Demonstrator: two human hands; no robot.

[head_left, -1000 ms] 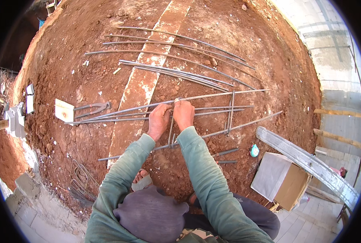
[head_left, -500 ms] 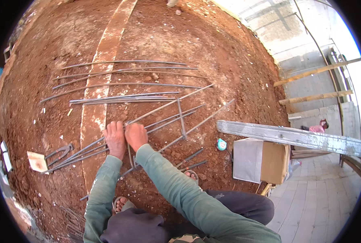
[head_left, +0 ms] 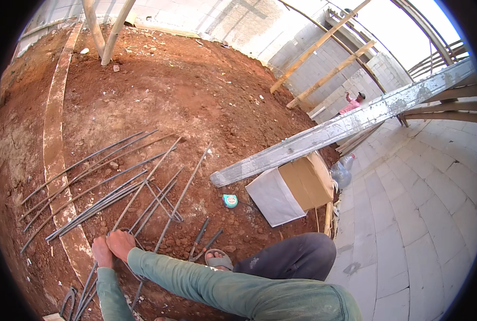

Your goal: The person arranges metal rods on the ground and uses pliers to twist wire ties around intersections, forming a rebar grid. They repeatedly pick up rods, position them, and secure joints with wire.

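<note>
Both hands low at the near end of the rebar bundle (head_left: 142, 200) on red soil (head_left: 195, 101). Left hand (head_left: 102, 252) and right hand (head_left: 122, 243) sit side by side, touching, each closed around bars where a thin wire loop (head_left: 127, 232) crosses them; what exactly sits inside the fists cannot be told. The bundle fans out from the hands, up and right across the dirt, with more loose rods (head_left: 83, 171) lying to its left over a pale concrete strip (head_left: 54, 134). Just right of the bundle, pliers or cutters (head_left: 203, 243) lie on the ground, close to a sandalled foot (head_left: 217, 260). Further right of the bundle, a small teal tape measure (head_left: 230, 200), then an open cardboard box (head_left: 292, 187) with a grey plank (head_left: 345, 125) resting above it. A plastic bottle (head_left: 341, 170) lies beyond the box at the edge of the paved floor (head_left: 420, 214). Well away from the bundle, a person in a pink top (head_left: 352, 104) stands near leaning timber props (head_left: 324, 53).
</note>
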